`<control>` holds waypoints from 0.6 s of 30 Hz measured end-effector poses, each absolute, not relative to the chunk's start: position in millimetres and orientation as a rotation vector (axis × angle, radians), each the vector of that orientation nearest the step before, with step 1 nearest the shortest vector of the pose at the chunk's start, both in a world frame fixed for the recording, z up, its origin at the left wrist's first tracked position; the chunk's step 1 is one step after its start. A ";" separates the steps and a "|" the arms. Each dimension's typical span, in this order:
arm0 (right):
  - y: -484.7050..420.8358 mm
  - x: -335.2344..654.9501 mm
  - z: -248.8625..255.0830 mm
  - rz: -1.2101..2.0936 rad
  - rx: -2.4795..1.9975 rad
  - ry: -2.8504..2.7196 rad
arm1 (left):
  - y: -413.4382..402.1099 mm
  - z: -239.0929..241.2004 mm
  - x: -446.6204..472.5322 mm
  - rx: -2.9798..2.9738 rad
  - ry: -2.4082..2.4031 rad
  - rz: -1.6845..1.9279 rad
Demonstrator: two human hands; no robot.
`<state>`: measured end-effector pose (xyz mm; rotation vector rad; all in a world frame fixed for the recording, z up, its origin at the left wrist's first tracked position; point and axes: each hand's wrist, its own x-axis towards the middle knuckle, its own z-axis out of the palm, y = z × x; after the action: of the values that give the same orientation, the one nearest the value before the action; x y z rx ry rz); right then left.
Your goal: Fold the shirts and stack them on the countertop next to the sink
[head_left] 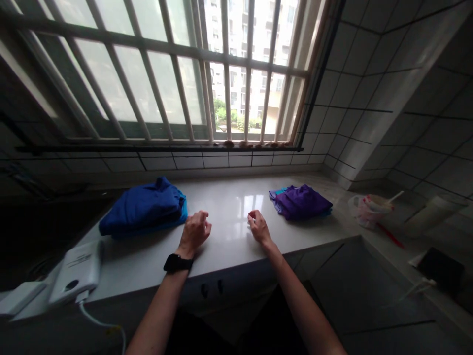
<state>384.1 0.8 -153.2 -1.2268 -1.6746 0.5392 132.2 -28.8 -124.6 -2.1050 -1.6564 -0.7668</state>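
My left hand (pixel 195 230), with a black watch (pixel 178 263) on its wrist, rests on the white countertop (pixel 225 246). Its fingers are curled into a loose fist, and nothing shows in it. Just left of it lies a folded pile of blue cloth (pixel 144 206) with a lighter blue layer at its right edge. My right hand (pixel 259 227) is also on the counter, its fingers curled in, with no object visible in them. To its right, apart from the hand, lies a smaller folded purple cloth (pixel 305 202) with lilac and light blue edges.
A white power bank (pixel 77 271) with a plugged-in cable (pixel 99 323) lies at the counter's left front, beside a white box (pixel 22 297) and the dark sink. At right are a bagged cup (pixel 373 209), a red strip (pixel 390 235) and a dark flat object (pixel 441 266). A barred window stands behind.
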 end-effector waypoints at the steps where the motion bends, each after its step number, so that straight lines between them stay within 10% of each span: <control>1: 0.5 383.6 -152.9 0.509 -1.230 -1.689 | -28.2 -125.2 131.2 -2.135 -1.675 -0.753; 18: 64.2 547.1 -37.7 0.051 -2.347 -1.802 | -23.6 -128.2 128.5 -2.165 -1.785 -0.840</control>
<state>547.1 64.2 -37.7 -2.3470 -1.8023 0.0509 128.5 -23.6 -128.2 -2.1646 -1.7855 -0.8404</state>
